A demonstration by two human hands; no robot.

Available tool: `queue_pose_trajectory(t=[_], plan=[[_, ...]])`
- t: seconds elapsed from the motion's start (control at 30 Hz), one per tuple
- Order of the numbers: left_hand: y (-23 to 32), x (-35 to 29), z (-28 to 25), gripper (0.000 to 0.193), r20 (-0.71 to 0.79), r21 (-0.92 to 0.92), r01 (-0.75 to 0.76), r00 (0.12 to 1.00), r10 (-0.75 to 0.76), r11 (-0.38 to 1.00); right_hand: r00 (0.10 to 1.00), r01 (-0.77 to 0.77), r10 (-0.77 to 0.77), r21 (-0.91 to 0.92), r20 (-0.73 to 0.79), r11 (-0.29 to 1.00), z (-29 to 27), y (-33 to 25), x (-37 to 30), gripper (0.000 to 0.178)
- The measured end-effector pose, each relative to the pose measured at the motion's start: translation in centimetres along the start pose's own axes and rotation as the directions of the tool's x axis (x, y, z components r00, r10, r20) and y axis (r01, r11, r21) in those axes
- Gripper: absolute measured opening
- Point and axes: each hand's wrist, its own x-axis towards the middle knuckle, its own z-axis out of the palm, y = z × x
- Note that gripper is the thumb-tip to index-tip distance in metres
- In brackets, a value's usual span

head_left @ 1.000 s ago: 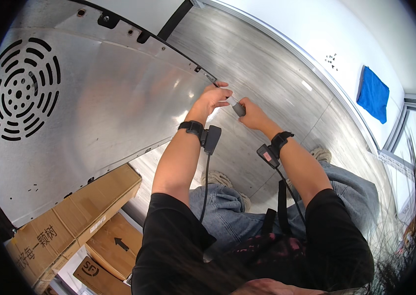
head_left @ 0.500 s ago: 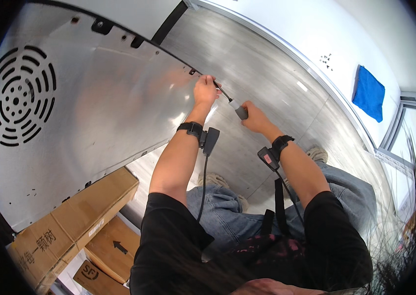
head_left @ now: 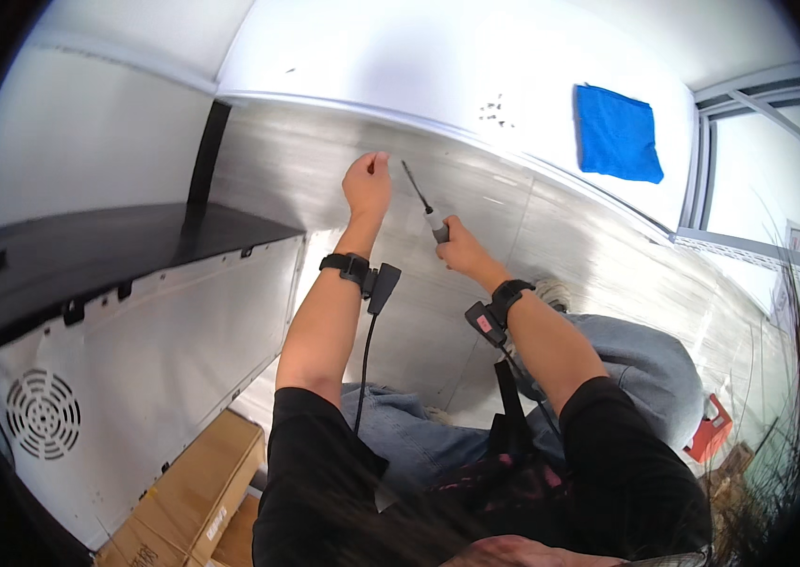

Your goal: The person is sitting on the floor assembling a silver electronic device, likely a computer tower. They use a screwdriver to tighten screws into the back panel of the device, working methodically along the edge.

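My right hand [head_left: 461, 248] is wrapped round the grey handle of a screwdriver [head_left: 437, 227]. Its dark shaft points up and to the left, free of any surface. Just left of the tip, my left hand [head_left: 367, 186] is closed, fingers curled and thumb against them. Whatever it may hold is too small or hidden to make out. Lower left stands a metal casing [head_left: 201, 326] with a round slotted vent, a dark top and small tabs along its edge. Both hands are over the floor to the right of it.
A white surface [head_left: 400, 66] across the top bears several small dark pieces [head_left: 495, 111] and a blue cloth [head_left: 619, 134]. A cardboard box [head_left: 197, 482] sits by the casing. A red object [head_left: 710, 431] lies on the floor at lower right.
The view has turned toward the white surface. My left hand has come away from the casing's edge, and the screwdriver tip is now apart from the casing and from that hand.
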Motion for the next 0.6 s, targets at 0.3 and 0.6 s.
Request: queue_pose_trajectory(t=[0.3, 0.6], plan=[[6.5, 1.9, 11.0, 0.019, 0.042, -0.005, -0.216, 0.976, 0.216, 0.976, 0.969, -0.027, 0.09, 0.26, -0.232, 0.965, -3.7, 3.2, -0.8, 0.043], [6.9, 3.0, 13.1, 0.014, 0.098, 0.195, -0.368, 0.93, 0.355, 0.909, 0.967, 0.019, 0.034, 0.207, -0.252, 0.978, -4.3, 2.6, -1.0, 0.047]])
